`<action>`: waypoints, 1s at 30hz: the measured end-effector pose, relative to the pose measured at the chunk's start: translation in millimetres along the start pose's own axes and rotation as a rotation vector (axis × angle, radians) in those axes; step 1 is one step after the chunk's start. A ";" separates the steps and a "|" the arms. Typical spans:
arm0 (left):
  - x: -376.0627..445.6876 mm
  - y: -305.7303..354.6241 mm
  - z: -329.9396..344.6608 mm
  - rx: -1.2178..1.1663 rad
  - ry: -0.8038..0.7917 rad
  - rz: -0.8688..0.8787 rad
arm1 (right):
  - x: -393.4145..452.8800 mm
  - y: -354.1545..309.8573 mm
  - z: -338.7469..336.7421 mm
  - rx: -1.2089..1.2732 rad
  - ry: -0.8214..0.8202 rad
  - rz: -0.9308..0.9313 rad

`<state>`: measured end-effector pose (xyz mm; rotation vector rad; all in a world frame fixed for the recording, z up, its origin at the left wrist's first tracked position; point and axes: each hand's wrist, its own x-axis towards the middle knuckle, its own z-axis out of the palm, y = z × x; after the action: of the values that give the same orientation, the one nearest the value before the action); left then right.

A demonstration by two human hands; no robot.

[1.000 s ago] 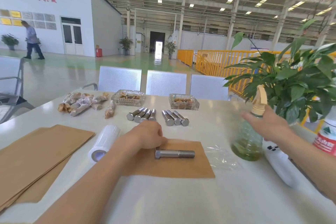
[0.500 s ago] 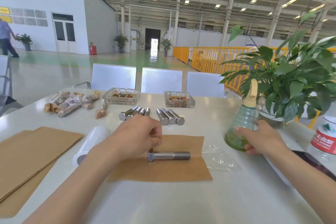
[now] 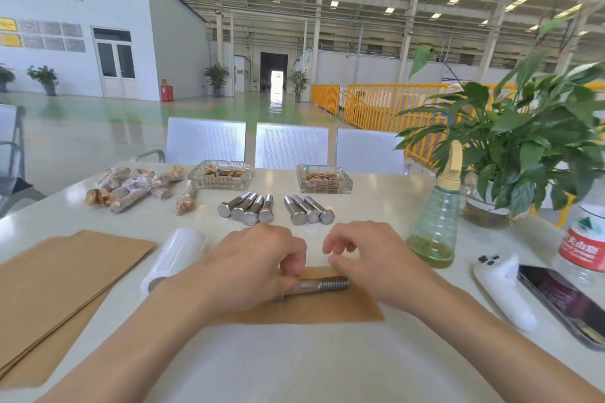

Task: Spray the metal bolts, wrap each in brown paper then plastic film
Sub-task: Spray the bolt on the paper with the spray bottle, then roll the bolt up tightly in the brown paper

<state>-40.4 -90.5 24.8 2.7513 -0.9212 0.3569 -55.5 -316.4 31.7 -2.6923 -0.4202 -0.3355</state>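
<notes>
Centre frame, left hand (image 3: pixel 258 263) pinches one bolt (image 3: pixel 322 286) on brown paper (image 3: pixel 314 311), right hand (image 3: pixel 366 255) loosely curled, empty; wrapped bolts (image 3: pixel 131 188) upper left, seven bare bolts (image 3: pixel 275 209) waiting

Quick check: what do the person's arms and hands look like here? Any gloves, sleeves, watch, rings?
Both are bare. The left hand and right hand wear no gloves and show no rings. Both forearms are uncovered up to the frame edge, with no sleeve, watch, wristband or strap in view.
</notes>
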 end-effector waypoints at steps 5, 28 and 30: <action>-7.1 3.1 2.7 0.073 -0.067 -0.069 | -1.7 6.9 10.3 0.000 -0.055 -0.050; 20.7 -17.0 6.0 -0.061 -0.113 -0.176 | 13.0 15.4 22.1 -0.057 -0.084 -0.054; 21.4 -16.0 8.9 -0.097 -0.099 -0.162 | 12.3 17.0 22.5 -0.009 -0.079 -0.039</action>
<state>-12.6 -92.5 20.6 2.7505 -0.7107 0.1457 -34.6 -319.1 9.3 -2.7157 -0.4964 -0.2434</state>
